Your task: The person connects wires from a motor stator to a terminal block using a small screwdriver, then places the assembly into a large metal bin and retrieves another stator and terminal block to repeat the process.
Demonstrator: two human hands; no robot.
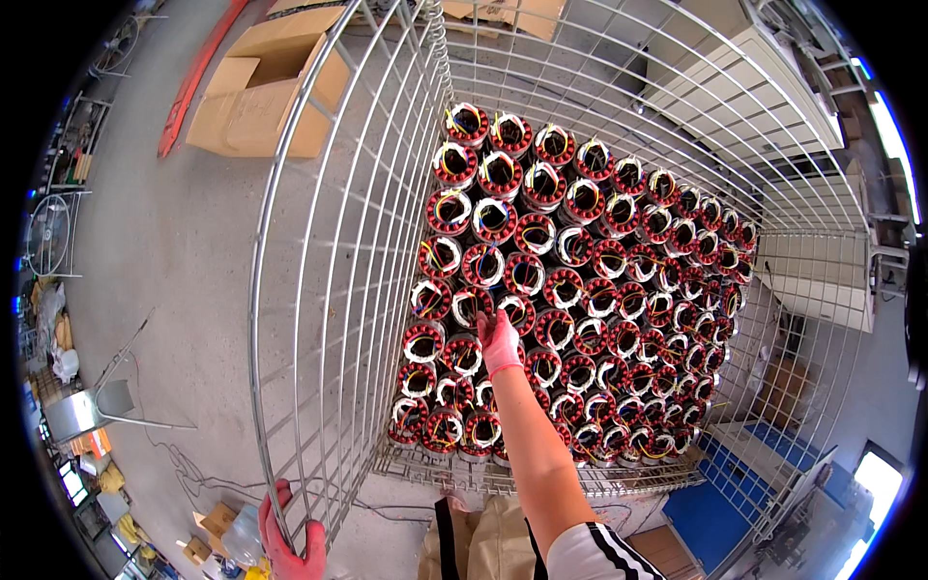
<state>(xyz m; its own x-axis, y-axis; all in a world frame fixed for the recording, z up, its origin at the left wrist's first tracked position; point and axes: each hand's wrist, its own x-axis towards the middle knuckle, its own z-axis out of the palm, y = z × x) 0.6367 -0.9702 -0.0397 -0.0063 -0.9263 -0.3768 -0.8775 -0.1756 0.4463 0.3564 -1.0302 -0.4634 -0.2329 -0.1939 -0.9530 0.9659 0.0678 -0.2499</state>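
- Floor [184, 280]: grey, ahead of the left hand and outside the cage.
- Cardboard box [246, 121]: open-topped, far ahead of the left hand; red bar [198, 77] beside it, on the left.
- Pale cabinets [764, 97]: far ahead and to the right of the right hand.
- Wire cage [254, 319]: open-topped, its left wall running ahead from the left hand.
- Wound ring cores [574, 246]: red-and-white, with coloured leads; inside the cage, below and around the right hand, most to its right. Close rows, hollow ends up; the tight packing presumably stops toppling, and the upturned ends probably leave the leads reachable.
- Left hand [288, 553]: pink-covered, curled around the cage's rim, perhaps for steadiness during the reach.
- Right hand [498, 340]: pink-covered, lowered over the cores at the left part of the rows; fingers narrowly spread, pointing ahead. Cannot tell whether they grip a core or merely touch one.
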